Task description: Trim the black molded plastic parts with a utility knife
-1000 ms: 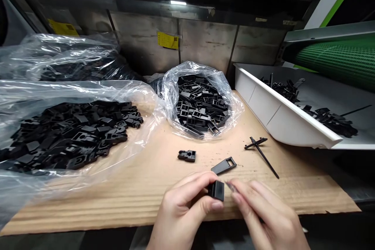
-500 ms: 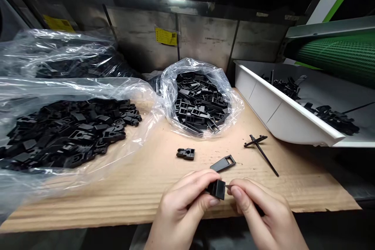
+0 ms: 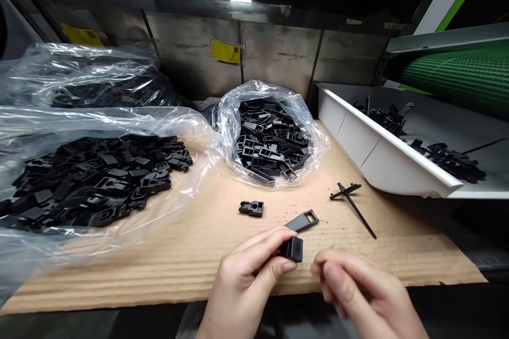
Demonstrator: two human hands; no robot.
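Observation:
My left hand (image 3: 246,278) grips a small black plastic buckle piece (image 3: 292,249) between thumb and fingers, low over the cardboard. Just past my left index finger, a flat black plastic strap piece with a rectangular loop (image 3: 303,221) lies on the cardboard sheet (image 3: 191,259). My right hand (image 3: 358,291) is a little to the right of the buckle piece, apart from it, with its fingers curled and slightly blurred. I see nothing in it. Farther up lie a black plastic clip (image 3: 251,208) and a thin black T-shaped plastic runner (image 3: 352,202).
Clear plastic bags (image 3: 262,135) full of black plastic parts stand behind and left of my hands. At right, a white tray (image 3: 382,153) holds more black parts. Behind it runs a green mesh belt (image 3: 457,77), and a metal wall stands at the back.
My right hand has moved away to the right and let go of the buckle piece. My left hand still holds it, and the strap piece has stayed on the cardboard.

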